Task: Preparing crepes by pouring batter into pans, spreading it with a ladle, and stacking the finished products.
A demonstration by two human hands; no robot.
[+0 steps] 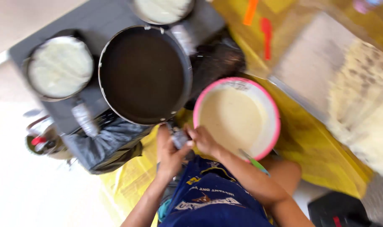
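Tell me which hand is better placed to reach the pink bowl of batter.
Right. The right hand is at the pink bowl's rim; the left hand is farther off, at the dark pan's handle.

Three pans, one pink bowl, two hands.

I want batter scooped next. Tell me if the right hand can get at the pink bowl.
Probably yes. The right hand sits at the near rim of the pink bowl, whose top is open, with nothing between. Its fingers do seem busy at the pan handle alongside the left hand.
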